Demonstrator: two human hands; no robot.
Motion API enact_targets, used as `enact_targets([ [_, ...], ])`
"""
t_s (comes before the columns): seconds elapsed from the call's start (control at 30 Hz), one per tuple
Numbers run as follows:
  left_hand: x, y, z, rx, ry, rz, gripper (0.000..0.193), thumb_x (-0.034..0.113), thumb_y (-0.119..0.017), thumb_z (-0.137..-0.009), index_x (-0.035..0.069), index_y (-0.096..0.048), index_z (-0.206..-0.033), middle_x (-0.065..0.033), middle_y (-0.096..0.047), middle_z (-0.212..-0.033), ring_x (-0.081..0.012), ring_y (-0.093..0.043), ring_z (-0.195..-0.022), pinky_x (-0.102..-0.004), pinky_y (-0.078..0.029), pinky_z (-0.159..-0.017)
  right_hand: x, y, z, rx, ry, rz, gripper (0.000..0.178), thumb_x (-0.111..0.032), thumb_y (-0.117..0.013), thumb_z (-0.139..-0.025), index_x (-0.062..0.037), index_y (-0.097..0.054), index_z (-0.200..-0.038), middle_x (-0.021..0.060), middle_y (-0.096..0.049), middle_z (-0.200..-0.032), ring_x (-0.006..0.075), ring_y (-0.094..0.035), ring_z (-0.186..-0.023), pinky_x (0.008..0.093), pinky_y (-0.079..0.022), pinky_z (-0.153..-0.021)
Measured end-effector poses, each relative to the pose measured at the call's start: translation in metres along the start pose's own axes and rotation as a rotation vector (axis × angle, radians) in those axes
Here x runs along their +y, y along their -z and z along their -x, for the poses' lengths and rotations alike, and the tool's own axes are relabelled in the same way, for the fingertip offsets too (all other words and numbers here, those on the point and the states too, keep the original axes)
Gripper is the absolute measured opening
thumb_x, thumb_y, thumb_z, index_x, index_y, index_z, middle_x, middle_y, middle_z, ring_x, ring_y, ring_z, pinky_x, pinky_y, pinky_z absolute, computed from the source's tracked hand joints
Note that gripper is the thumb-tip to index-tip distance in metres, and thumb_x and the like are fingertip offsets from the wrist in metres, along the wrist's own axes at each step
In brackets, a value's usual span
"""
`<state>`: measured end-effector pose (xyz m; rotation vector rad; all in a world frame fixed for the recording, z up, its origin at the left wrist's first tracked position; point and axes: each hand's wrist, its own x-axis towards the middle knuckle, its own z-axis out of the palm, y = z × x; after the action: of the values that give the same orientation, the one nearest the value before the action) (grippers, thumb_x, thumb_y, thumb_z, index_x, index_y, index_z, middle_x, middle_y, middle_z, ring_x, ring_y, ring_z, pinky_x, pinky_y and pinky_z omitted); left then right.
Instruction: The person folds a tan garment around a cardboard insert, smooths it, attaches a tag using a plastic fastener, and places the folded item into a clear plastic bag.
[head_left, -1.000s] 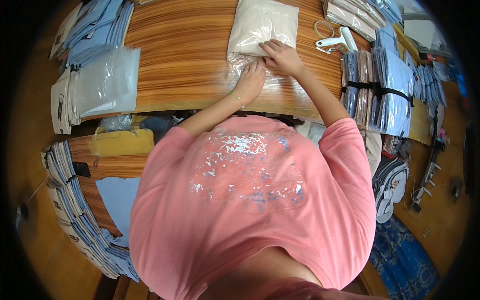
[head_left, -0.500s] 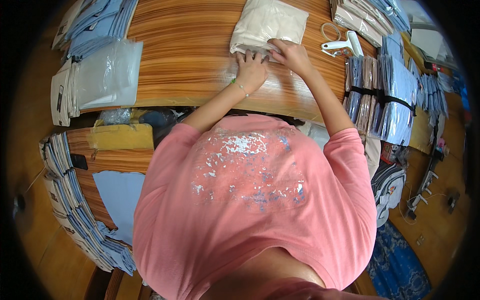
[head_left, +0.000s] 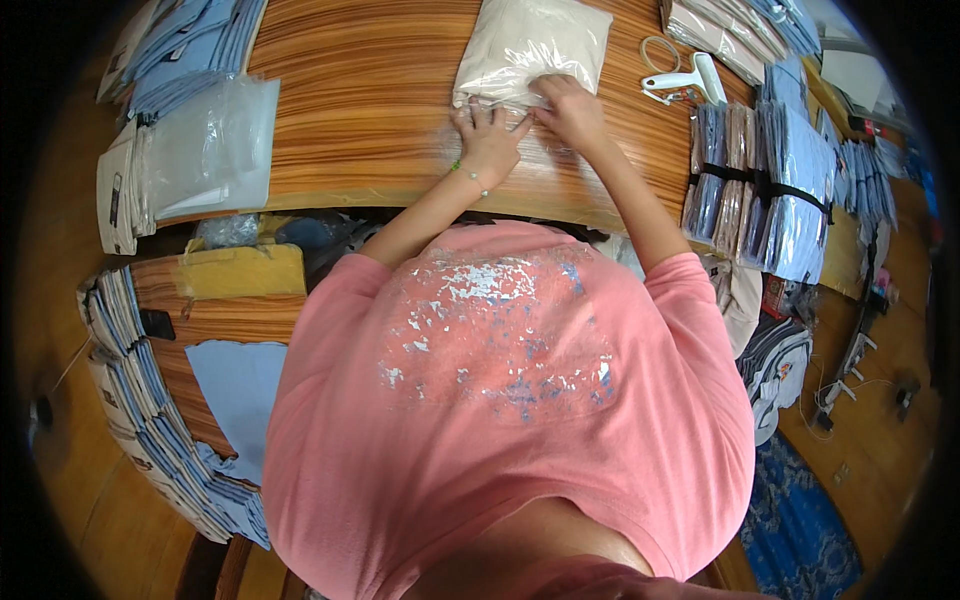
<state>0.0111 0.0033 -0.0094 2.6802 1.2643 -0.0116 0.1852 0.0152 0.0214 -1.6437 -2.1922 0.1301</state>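
Note:
A folded cream garment in a clear plastic bag (head_left: 530, 45) lies on the wooden table, its near end toward me. My left hand (head_left: 488, 142) rests on the bag's near edge with its fingers spread. Close beside it, my right hand (head_left: 572, 110) has its fingers bent and pressed together at the same edge, where the clear film of the bag lies. The right fingertips point down, and the left thumb reaches almost to them. Exactly how much film sits between the right fingers is hidden.
A white lint roller (head_left: 700, 78) and a tape ring (head_left: 660, 55) lie right of the bag. Bundled bagged shirts (head_left: 765, 195) stand at the right edge. Clear plastic bags (head_left: 215, 150) and blue shirts (head_left: 195, 50) are stacked on the left. A phone (head_left: 157, 324) lies lower left.
My right hand has shifted slightly left along the bag's near edge, and its fingers have bent downward. My left fingers have spread more. The bag sits slightly further left in view.

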Motion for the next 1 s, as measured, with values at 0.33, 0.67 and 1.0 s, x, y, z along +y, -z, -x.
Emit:
enact_targets([
  [0.33,-0.035,0.036,0.053,-0.145,-0.1,0.323,0.05,0.028,-0.059,-0.08,0.01,-0.049,-0.125,-0.0202,-0.048,-0.121,-0.0366,-0.044,-0.114,-0.0502,-0.038,-0.093,-0.014,-0.013,0.007,0.045,-0.13,-0.052,0.043,-0.019,-0.068,-0.071,-0.0121,-0.057,-0.112,0.0084,-0.055,-0.117,0.0264,-0.047,-0.115,0.0432,-0.035,-0.095],
  [0.67,-0.081,0.07,-0.057,0.087,-0.505,0.535,0.029,0.03,-0.048,-0.089,0.015,-0.062,-0.111,-0.0075,-0.054,-0.124,-0.0272,-0.045,-0.117,-0.0409,-0.033,-0.098,-0.107,-0.058,0.024,0.0,-0.127,-0.043,0.023,-0.005,-0.052,-0.074,-0.0032,-0.059,-0.096,0.0135,-0.053,-0.104,0.0309,-0.05,-0.098,0.0426,-0.042,-0.082],
  [1.0,-0.09,0.011,-0.082,0.144,-0.798,0.288,0.042,0.039,-0.058,-0.082,0.024,-0.056,-0.122,-0.002,-0.042,-0.137,-0.0267,-0.033,-0.126,-0.0446,-0.023,-0.105,-0.122,-0.066,0.011,0.105,-0.099,-0.241,0.005,-0.006,-0.057,-0.072,-0.004,-0.059,-0.077,0.0121,-0.055,-0.087,0.0306,-0.053,-0.086,0.0396,-0.045,-0.073],
])
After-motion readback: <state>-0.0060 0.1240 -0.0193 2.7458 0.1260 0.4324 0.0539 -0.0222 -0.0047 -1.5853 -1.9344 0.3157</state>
